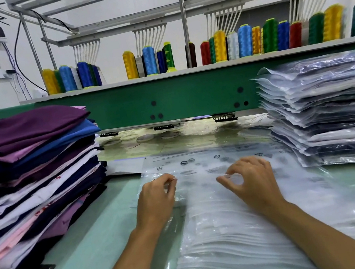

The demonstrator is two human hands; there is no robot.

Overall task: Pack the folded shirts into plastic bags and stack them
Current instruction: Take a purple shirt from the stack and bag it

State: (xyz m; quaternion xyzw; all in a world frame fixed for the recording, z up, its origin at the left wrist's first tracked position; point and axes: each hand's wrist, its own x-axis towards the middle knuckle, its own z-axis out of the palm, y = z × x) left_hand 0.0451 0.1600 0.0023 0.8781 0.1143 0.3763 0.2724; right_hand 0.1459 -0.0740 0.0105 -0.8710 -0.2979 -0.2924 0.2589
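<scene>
Top plastic bag [203,167]: printed symbols, text lines, blurred, unreadable. No other legible text or numbers.

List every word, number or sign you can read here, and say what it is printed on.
No text is legible.
Top plastic bag: lines of small print and several symbols, too blurred to read.
Stack of folded shirts: red marks on a white shirt, too blurred to read.
Thread cones: no labels show.
</scene>
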